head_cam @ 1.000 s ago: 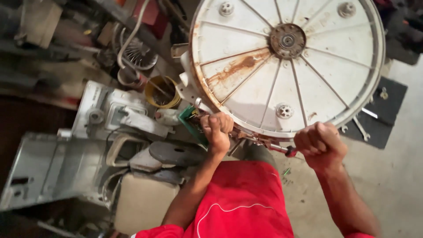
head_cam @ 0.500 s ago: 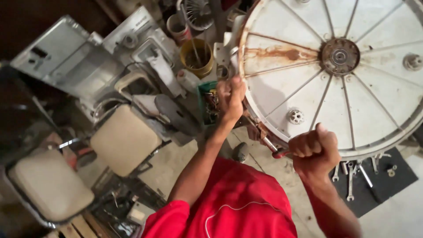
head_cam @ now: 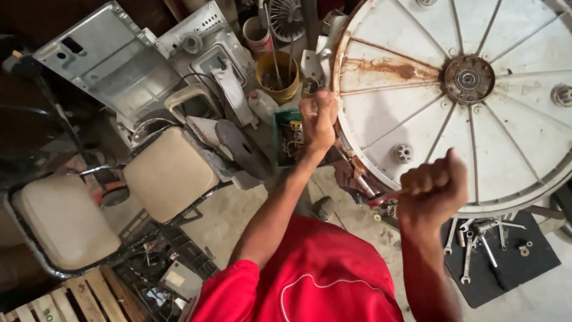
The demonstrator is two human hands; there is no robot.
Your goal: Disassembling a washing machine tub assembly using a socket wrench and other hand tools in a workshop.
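I'm fisting my right hand (head_cam: pixel 432 185) around a red-handled tool (head_cam: pixel 381 198), shaft pointing left toward the washer tub (head_cam: pixel 417 113)'s lower rim. My left hand (head_cam: pixel 317 119) is clamping the tub's left edge, nearer it.

We count one white ribbed tub (head_cam: pixel 476 101), two cushioned chairs (head_cam: pixel 170 173), one yellow bucket (head_cam: pixel 277 76), and several wrenches (head_cam: pixel 471 247) on one black mat (head_cam: pixel 536 262).
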